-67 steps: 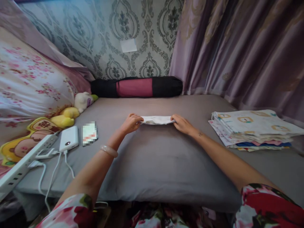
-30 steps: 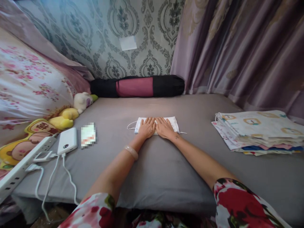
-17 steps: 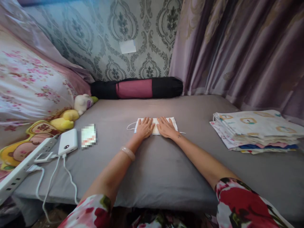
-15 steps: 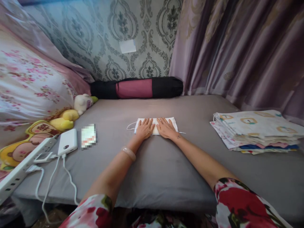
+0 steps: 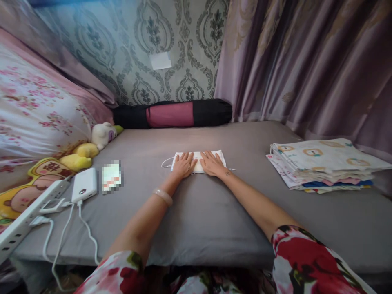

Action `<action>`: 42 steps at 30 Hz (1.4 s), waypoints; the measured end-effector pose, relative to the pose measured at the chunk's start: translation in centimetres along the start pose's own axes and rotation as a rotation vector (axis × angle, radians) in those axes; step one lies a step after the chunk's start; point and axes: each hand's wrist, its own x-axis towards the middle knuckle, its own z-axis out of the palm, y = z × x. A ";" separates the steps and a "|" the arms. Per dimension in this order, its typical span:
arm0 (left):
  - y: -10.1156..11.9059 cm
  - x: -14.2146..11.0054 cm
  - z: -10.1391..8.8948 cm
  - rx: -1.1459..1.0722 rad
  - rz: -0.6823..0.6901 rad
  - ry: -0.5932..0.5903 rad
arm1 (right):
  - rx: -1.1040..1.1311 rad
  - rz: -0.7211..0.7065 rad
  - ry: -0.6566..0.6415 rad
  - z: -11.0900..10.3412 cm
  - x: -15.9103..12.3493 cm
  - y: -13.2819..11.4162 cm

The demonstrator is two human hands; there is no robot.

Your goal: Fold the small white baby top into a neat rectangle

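A small folded white cloth (image 5: 197, 166) lies flat in the middle of the grey-covered bed (image 5: 202, 220), with a white string looping out at its left end and a short string end at its right. My left hand (image 5: 183, 165) rests palm down on the cloth's left half, fingers stretched out. On the right half lies my right hand (image 5: 212, 164), also flat with its fingers spread. Both palms hide much of the cloth. Neither hand grips anything.
To the right is a stack of folded printed cloths (image 5: 321, 163). A power bank (image 5: 85, 184) with white cables, a power strip (image 5: 36, 214) and plush toys (image 5: 80, 156) line the left side. A black and pink roll (image 5: 171, 114) lies along the wall.
The whole view has shifted slightly, so everything appears a little further left. Both hands stay flat on the white cloth.
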 end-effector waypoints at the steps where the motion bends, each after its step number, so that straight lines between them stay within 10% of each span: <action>1: -0.2 -0.1 -0.1 0.006 -0.002 0.019 | -0.008 0.013 0.017 -0.1 -0.1 0.1; 42: -4.5 -1.8 1.2 -0.150 -0.094 0.049 | -0.093 0.133 -0.052 -0.5 -0.4 3.7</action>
